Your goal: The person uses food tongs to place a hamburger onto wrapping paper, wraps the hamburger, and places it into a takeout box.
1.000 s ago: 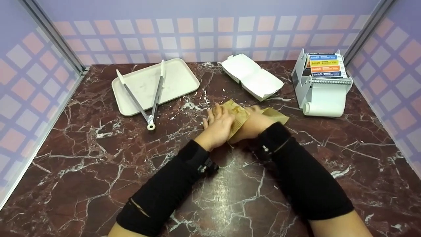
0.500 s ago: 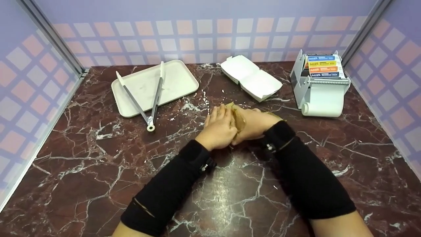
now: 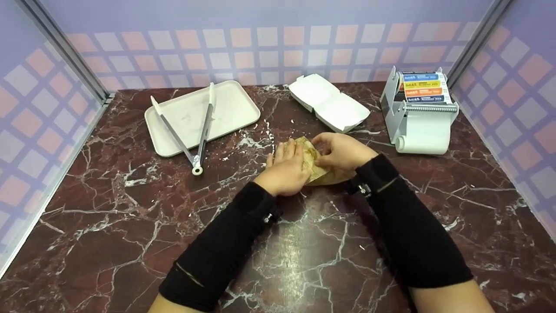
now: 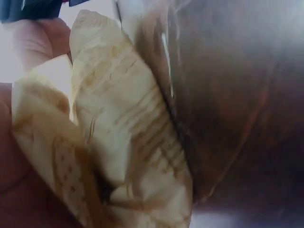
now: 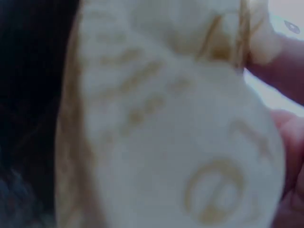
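Note:
A brown printed paper wrapper is folded into a rounded bundle on the marbled table between both hands; its contents are hidden. My left hand lies along the bundle's left side with its fingers stretched out. The left wrist view shows creased paper folds beside that palm. At the right end my right hand has bent fingers and pinches the paper between thumb and fingertips. Close in the right wrist view, the bulging wrapper shows brown print, with fingers along its right edge.
Tongs lie spread across a cream tray at the back left. An open white clamshell box stands behind the hands. A label dispenser with coloured rolls is at the back right. White crumbs are scattered mid-table.
The paper's loose right part has been folded in against the bundle. My right hand has passed over the bundle and come back to its right end; the left hand stays at the left side.

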A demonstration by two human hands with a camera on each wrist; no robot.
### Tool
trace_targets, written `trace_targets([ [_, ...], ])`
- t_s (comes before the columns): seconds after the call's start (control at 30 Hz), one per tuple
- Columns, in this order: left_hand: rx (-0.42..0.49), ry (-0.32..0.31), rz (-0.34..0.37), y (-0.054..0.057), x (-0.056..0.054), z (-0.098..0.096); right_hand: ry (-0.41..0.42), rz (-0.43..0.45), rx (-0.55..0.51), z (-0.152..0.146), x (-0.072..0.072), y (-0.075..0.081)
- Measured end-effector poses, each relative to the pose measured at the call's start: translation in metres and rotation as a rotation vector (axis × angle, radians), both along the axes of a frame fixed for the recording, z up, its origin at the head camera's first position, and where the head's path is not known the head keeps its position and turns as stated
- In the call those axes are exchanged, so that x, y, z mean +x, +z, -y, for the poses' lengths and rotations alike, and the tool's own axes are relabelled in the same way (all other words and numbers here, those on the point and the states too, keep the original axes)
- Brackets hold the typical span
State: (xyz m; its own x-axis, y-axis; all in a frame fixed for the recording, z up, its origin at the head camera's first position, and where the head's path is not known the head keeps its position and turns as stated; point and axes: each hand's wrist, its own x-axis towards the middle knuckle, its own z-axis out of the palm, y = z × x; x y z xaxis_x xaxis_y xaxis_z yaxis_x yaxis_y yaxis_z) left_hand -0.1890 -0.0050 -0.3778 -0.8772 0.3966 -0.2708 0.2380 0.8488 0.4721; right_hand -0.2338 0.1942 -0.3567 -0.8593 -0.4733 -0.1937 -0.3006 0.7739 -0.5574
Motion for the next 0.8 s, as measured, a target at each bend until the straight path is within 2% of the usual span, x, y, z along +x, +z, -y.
trace_targets([
  [0.13,0.036,-0.106,0.037,0.003,-0.010,0.013,0.003,0.015,-0.007,-0.004,-0.004,-0.002],
  [0.23,0.030,-0.183,0.024,0.004,-0.018,0.024,0.010,0.037,0.000,-0.008,-0.006,-0.003],
  [0.33,0.017,-0.229,-0.008,0.002,-0.025,0.032,0.023,0.049,0.010,-0.011,-0.008,-0.004],
  [0.6,0.036,-0.233,-0.103,-0.008,-0.034,0.038,0.054,0.045,0.024,-0.013,-0.010,-0.010],
  [0.8,0.000,-0.212,-0.127,-0.007,-0.034,0.032,0.057,0.048,0.021,-0.014,-0.009,-0.010],
])
